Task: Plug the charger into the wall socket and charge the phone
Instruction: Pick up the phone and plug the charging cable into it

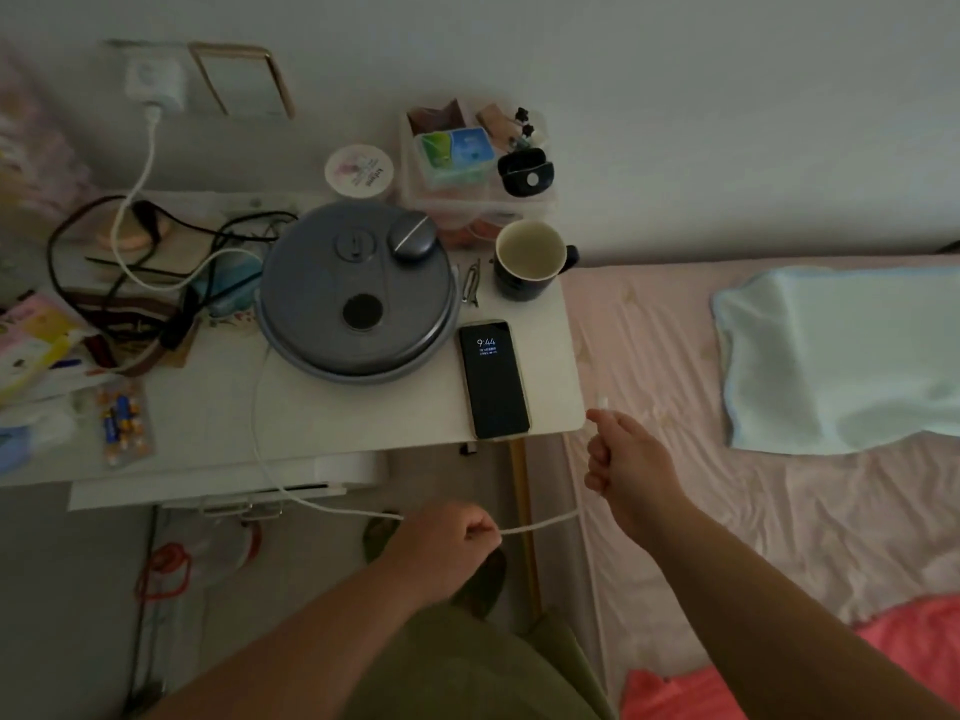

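**At bedside table: cable end in hand, phone not yet connected**

Beside the bed (727, 511), standing over the white table (337, 423). Charger (156, 88) looks seated in the wall socket (136, 72), top left, so step 1 judged done. White cable (132, 200) drops from it, crosses the clutter, passes under or behind the grey round lid (358, 291), leaves the table's front edge and loops over to my hands.

Phone (493, 379) lies flat, face up, at the table's front right corner, just beside the lid. Screen lit w/ clock. Bottom end at the table edge, nearest me. Nothing plugged into it.

Step in hand: bringing the connector to the phone.

Hands:
- R hand (631, 465): closed in a loose fist on the cable near its free end; connector tip pokes up above the knuckles, just right of the table corner. Apart from the phone.
- L hand (452, 532): fist pinched on the cable further back, below the table edge, managing slack.

Next move, my est.: swing R hand left and turn the tip toward the phone's near end. Port not visible from here, low light, so alignment will need feel or a closer look. L hand probably must feed slack or steady the phone so it doesn't slide. Mug (530, 259) sits well behind, not in the path.
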